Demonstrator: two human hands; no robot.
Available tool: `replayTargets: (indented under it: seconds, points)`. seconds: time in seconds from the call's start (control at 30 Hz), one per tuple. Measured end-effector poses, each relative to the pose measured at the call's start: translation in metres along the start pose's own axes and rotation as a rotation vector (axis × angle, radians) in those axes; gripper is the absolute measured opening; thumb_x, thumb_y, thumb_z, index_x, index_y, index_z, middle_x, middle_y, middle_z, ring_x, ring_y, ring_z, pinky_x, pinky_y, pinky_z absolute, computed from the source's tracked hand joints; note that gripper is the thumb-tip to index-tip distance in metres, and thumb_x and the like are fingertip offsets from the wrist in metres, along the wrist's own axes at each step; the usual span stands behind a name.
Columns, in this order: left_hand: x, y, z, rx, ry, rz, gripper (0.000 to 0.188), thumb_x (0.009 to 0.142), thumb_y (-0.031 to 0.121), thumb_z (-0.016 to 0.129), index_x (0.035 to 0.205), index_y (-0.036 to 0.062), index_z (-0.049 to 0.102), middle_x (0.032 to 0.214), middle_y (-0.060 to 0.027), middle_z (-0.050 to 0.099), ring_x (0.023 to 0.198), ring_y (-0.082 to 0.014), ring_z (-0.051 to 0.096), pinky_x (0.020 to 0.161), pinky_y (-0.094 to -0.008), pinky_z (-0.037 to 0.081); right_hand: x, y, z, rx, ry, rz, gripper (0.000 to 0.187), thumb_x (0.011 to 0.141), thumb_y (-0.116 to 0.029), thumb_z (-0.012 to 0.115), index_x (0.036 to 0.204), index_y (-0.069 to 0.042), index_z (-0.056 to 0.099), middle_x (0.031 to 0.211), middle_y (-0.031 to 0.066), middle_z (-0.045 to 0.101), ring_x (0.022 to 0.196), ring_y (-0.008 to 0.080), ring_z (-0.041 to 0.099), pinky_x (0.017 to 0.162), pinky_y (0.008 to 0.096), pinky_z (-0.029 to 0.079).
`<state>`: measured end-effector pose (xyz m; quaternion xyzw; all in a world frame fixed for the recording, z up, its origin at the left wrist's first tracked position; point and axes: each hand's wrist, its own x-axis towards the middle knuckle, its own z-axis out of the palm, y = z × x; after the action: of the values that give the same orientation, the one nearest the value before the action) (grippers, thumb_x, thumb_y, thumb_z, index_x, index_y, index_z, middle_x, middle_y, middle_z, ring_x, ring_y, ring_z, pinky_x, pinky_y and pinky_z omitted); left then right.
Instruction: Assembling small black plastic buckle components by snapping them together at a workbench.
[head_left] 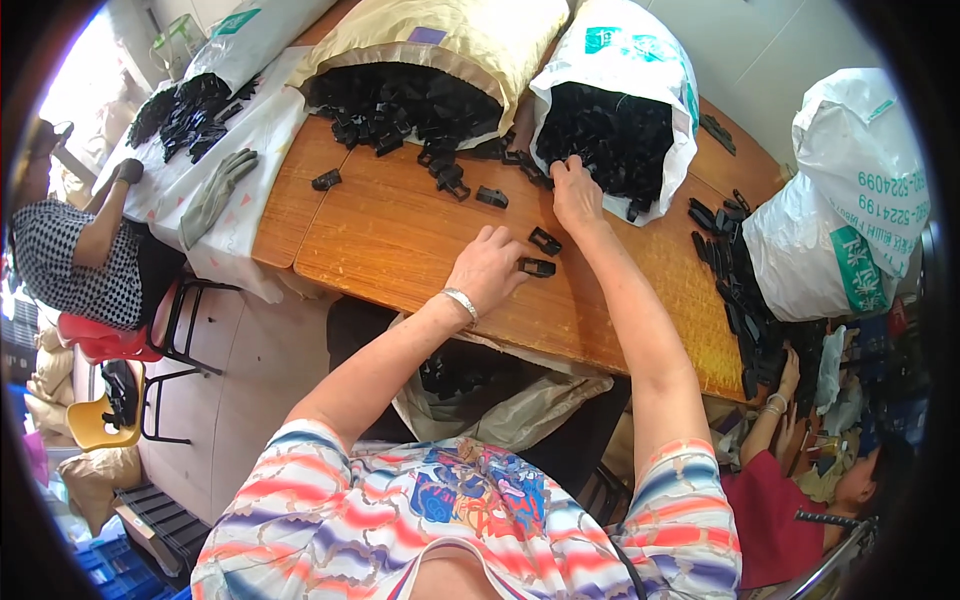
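My left hand is over the wooden table, its fingers bent at the end of a small black plastic buckle piece. Just beyond that piece lies another black buckle piece, apart from both hands. Farther forward, my right hand reaches to the mouth of a white sack full of black plastic pieces. Its fingertips are drawn together at the sack's left edge, and what they hold is hidden. Left of it, a tan sack spills black buckle pieces onto the table.
An open bag with black pieces hangs at the table's near edge, before my lap. On the right, black parts lie by a white sack. A person sits at left near a grey glove; another works at right.
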<state>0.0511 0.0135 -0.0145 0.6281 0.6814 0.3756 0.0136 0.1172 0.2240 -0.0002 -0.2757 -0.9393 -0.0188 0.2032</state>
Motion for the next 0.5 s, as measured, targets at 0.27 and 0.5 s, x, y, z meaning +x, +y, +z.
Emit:
replayTargets:
  seconds: [0.27,0.5]
  points:
    - [0.001,-0.003,0.000,0.010,0.013,0.023,0.027,0.073,0.013,0.076,0.098,0.0070,0.068,0.098,-0.0112,0.057,0.099,-0.0316,0.054,0.087,-0.0386,0.049,-0.046,0.021,-0.031,0.311,-0.201,0.037,0.015,0.086,-0.015,0.064,0.093,-0.001,0.067,0.095,0.0216,0.065,0.090,0.0380,0.064,0.072,0.0425,0.053]
    - [0.002,-0.003,-0.002,0.006,-0.019,0.020,0.026,0.074,0.011,0.075,0.099,0.0076,0.068,0.098,-0.0110,0.058,0.101,-0.0324,0.054,0.087,-0.0395,0.049,-0.086,0.020,-0.047,0.628,-0.242,0.480,0.033,0.098,-0.027,0.055,0.089,0.003,0.066,0.057,0.0122,0.062,0.042,0.0216,0.059,0.043,0.0358,0.047]
